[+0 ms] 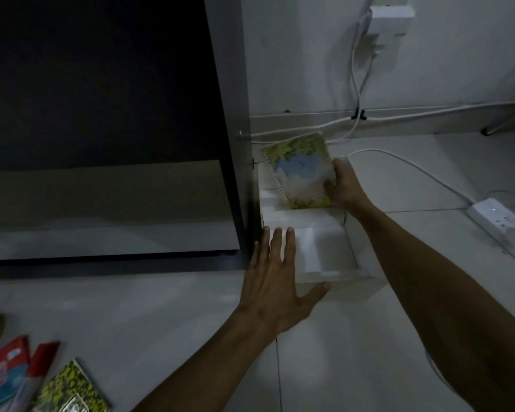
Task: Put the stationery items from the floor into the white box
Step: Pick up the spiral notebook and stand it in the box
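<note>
The white box [333, 251] stands on the floor against a dark cabinet, with compartments inside. My right hand [344, 185] grips a spiral notebook [299, 171] with a leafy green and blue cover by its right edge, holding it tilted over the far end of the box. My left hand [275, 281] lies flat on the near left corner of the box, fingers spread. At the bottom left of the floor lie a yellow-green patterned notebook [72, 391] and red packets [9, 370].
A dark cabinet [107, 129] fills the left. White cables [405, 165] run along the wall and floor to a power strip [500, 221] at the right. A wall socket with plugs [390, 16] is above. Tiled floor spreads in front.
</note>
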